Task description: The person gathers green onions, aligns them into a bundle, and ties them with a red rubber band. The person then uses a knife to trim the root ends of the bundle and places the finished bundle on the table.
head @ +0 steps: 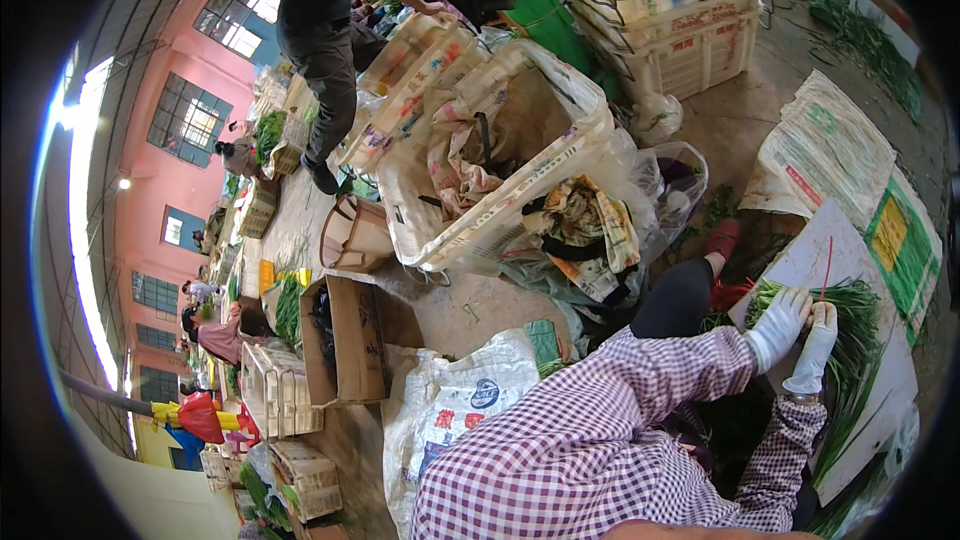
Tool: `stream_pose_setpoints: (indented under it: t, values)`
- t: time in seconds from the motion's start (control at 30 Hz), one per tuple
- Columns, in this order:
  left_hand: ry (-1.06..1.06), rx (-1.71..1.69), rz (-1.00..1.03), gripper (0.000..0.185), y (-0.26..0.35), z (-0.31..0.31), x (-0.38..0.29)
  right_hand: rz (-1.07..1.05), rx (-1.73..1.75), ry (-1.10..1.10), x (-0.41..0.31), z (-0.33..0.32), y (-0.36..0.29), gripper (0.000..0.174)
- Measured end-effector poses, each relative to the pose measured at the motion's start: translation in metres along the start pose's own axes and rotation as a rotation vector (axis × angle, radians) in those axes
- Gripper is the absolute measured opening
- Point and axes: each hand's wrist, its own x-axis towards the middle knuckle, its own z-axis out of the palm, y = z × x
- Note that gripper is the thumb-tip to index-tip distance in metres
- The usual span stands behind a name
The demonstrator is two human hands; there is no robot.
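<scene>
A bunch of long thin green leaves, like Chinese chives (pixel 860 319), lies across a white board (pixel 814 244) at the right. My left hand (pixel 780 326), in a white glove, lies over the bunch with its fingers curled around it. Just beside it, my right hand (pixel 814 349), gloved too, has bent fingertips close to the left fingers. A thin red tie (pixel 829 262) sticks up from my right fingertips. The underside of the bunch and part of the tie are hidden by the gloves. Loose leaves (pixel 851 409) trail down the board.
Beyond the board lies a flattened woven sack (pixel 829 139). White plastic crates (pixel 457 251) hold crumpled sacks, with a stack (pixel 701 52) behind. A cardboard box (pixel 349 341) and a white sack (pixel 465 397) are at my left. A person (pixel 322 37) stands by the crates.
</scene>
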Motion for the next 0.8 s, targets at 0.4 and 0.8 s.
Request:
stream_pose_setpoints:
  t: [0.4,0.8]
  values:
    - [-0.499,-1.984,-1.406,0.039,0.011,0.051,-0.012,0.012,0.281,0.063,-0.041,0.019,-0.016,0.016]
    - [-0.343,-2.261,-1.513,0.021,-0.006,0.121,-0.025,0.107,0.253,0.081,-0.081,0.027,-0.015,0.019]
